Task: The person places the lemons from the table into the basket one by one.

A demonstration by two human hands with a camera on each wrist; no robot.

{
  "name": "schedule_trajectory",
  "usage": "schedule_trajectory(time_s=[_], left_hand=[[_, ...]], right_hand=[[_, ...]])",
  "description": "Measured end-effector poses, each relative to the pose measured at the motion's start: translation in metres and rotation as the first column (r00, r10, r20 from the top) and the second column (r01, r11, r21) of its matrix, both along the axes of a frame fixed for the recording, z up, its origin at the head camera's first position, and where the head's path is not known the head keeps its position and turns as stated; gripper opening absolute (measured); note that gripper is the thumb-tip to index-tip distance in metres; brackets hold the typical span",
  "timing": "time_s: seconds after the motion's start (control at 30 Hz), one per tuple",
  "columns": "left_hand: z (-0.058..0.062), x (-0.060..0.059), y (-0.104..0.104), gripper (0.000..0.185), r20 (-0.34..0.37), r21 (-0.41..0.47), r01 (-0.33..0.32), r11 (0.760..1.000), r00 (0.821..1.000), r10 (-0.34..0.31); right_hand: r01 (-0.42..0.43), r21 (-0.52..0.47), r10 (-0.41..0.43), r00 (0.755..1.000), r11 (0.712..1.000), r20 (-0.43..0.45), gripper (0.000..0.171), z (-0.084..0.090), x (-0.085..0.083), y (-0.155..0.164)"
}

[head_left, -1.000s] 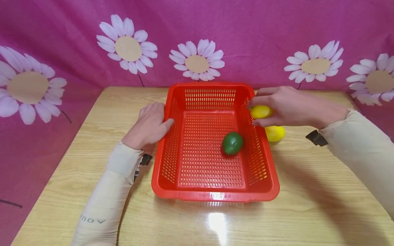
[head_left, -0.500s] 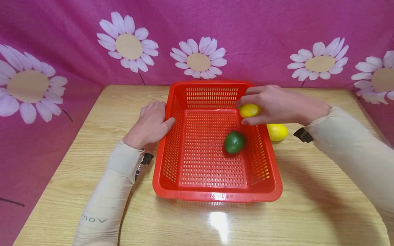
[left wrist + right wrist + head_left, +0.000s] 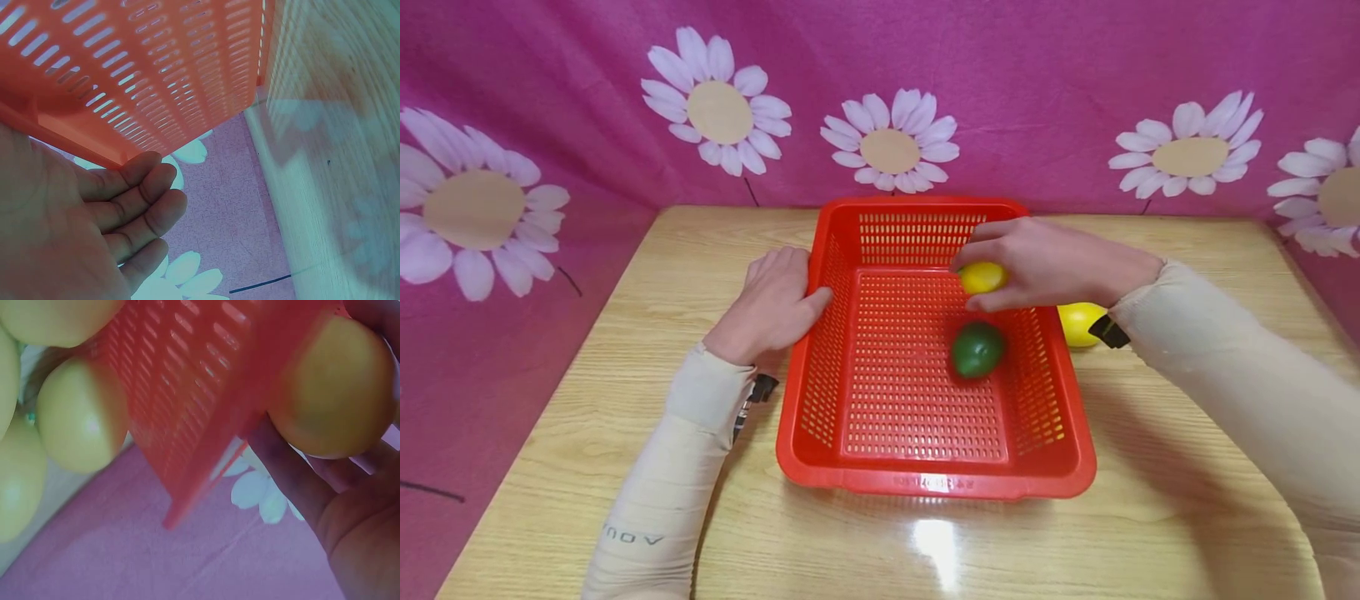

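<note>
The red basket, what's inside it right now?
A green lime lies on the red basket floor. The right hand holds a yellow lemon above the inside; whatever lies beneath that hand is covered.

We read only upside-down letters "AOU" on the left sleeve [image 3: 647, 508]; embossed lettering on the basket rim [image 3: 936, 483] was illegible.

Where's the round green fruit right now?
In the head view, the round green fruit lies on the floor of the red slotted plastic basket, towards its right wall, just below the right hand holding a yellow lemon.
</note>
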State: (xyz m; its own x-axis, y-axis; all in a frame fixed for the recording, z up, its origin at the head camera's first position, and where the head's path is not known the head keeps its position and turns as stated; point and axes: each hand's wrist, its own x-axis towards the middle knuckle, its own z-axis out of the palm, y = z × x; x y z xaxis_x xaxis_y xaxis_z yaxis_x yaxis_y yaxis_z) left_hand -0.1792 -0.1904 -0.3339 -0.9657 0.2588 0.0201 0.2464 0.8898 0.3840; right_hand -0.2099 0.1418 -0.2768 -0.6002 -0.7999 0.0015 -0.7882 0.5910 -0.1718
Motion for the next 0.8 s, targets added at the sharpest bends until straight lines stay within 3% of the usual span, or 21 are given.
schedule_trajectory(time_s=[0.8], left_hand=[[-0.001, 0.0, 0.0, 0.035, -0.01, -0.001, -0.007, 1.0, 1.0, 0.007]], right_hand=[[-0.013, 0.104, -0.001, 0.992, 0.994, 0.128, 0.042, -0.036, -0.017, -0.025]])
